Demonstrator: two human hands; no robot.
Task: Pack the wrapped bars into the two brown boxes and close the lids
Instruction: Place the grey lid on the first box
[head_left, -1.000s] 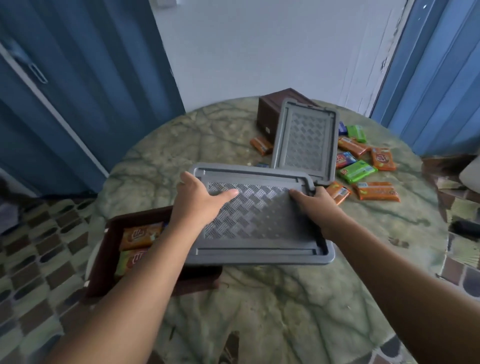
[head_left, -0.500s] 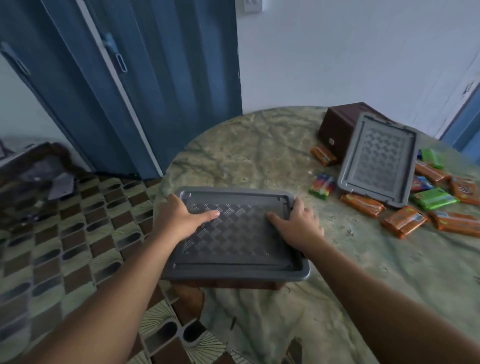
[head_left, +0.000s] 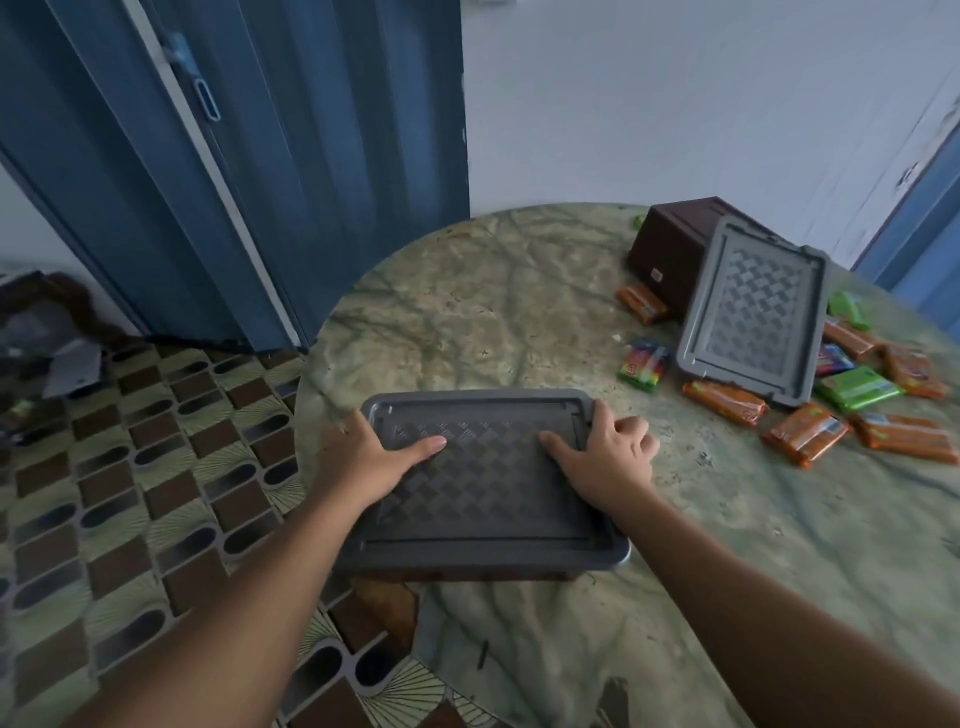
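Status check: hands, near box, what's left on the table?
Left hand and right hand grip the near lid, seated on its box. Far box open, its lid leaning on it. Bars loose on table.

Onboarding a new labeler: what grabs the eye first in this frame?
Both hands, left hand and right hand, grip the grey lid at the table's near edge. At far right, loose wrapped bars lie around a second grey lid leaning against the far brown box.
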